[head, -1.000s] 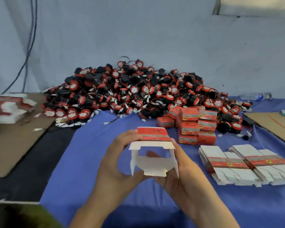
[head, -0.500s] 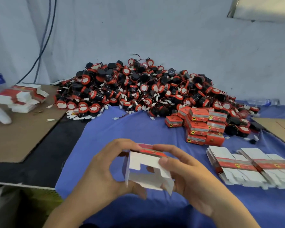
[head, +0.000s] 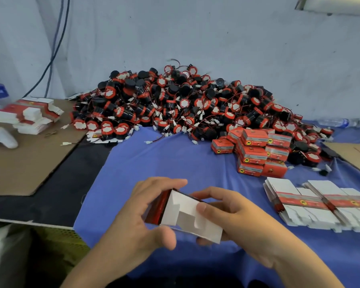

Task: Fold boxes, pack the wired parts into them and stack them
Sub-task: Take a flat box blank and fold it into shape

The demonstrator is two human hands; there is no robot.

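Since prior frame small red-and-white cardboard box (head: 185,215) tipped, flaps closing | left hand (head: 133,223), right hand (head: 243,221) both grip it over blue cloth (head: 175,163) | I judge early: few red closed boxes (head: 256,150) stacked, heap of black-red wired parts (head: 185,104) unpacked.

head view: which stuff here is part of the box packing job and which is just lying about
Part of the job:
- half-folded box, held by left hand and right hand
- pile of wired parts
- stack of closed boxes
- flat box blanks

Lying about:
- water bottle by the wall
- wall cables
- white lump on the cardboard sheet
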